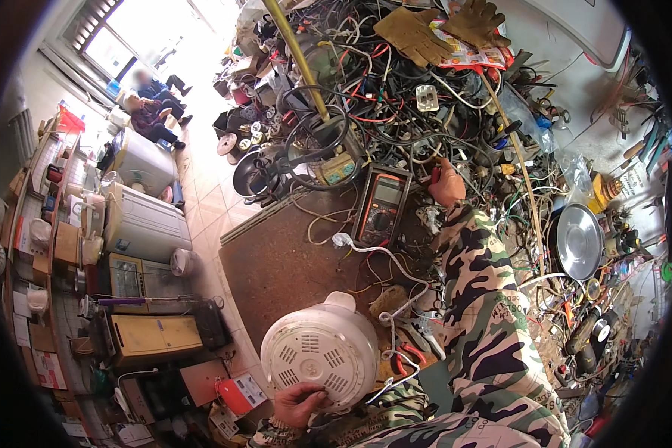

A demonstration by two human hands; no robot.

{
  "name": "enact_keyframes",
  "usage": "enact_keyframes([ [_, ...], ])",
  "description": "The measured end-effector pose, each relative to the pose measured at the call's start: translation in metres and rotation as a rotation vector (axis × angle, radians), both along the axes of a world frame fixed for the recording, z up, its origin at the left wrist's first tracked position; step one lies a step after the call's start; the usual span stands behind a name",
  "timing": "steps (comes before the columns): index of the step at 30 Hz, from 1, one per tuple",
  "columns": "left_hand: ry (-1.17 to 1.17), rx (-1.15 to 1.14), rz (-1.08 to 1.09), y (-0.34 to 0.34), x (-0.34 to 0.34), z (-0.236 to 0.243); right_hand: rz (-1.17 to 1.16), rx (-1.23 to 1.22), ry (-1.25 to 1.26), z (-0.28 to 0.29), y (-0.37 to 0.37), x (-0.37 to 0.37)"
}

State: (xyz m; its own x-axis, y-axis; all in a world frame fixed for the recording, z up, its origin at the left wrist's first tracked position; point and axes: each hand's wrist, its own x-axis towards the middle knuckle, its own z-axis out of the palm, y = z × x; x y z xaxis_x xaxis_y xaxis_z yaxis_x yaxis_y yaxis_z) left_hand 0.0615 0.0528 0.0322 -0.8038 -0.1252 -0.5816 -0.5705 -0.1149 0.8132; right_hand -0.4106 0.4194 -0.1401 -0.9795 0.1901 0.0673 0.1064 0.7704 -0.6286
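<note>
A white electric cooker point(276, 343) is tipped over at the front of the brown bench, its round vented base facing me. My left hand point(300, 405) curls its fingers at the lower rim of that base and holds it. Farther off to the right, my right hand point(448, 183) reaches into the tangled cables, closed around a small red-handled thing point(434, 175) whose far end I cannot make out. Beside this hand stands a multimeter point(384, 201) in a dark frame. A white power cord point(396, 257) snakes from its plug on the bench toward the cooker.
Piled cables point(396, 97) and a metal pole point(297, 60) fill the back. Brown work gloves point(414, 36) lie on top. Red-handled pliers point(409, 360) lie right of the cooker; a metal pan point(579, 243) sits farther right. Two people sit by the doorway, far left.
</note>
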Motion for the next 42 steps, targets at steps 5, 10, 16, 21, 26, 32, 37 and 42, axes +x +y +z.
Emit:
enact_keyframes([
  [5,0.000,0.017,0.037,0.002,0.002,0.001,0.056,-0.309,0.045,0.002,-0.003,-0.002],
  [10,-0.078,0.001,0.003,0.001,-0.004,0.004,0.005,-0.506,-0.015,-0.008,0.007,-0.012],
  [16,-0.014,-0.266,-0.181,0.003,-0.007,0.028,0.102,-0.540,0.109,0.025,-0.023,0.036],
  [21,0.058,-0.044,-0.231,-0.004,-0.016,0.015,-0.073,-0.474,0.184,0.146,-0.015,0.168],
  [26,0.175,0.270,-0.148,-0.014,-0.010,0.001,-0.142,-1.034,0.222,0.201,-0.058,0.331],
  [32,0.154,0.520,-0.074,-0.022,-0.001,-0.004,-0.150,-1.307,0.046,0.223,-0.105,0.452],
  [37,0.156,0.638,-0.112,-0.037,0.002,-0.005,-0.175,-1.322,0.036,0.231,-0.135,0.480],
  [42,0.165,0.667,-0.184,-0.052,0.004,-0.005,-0.140,-1.278,0.052,0.243,-0.159,0.485],
])
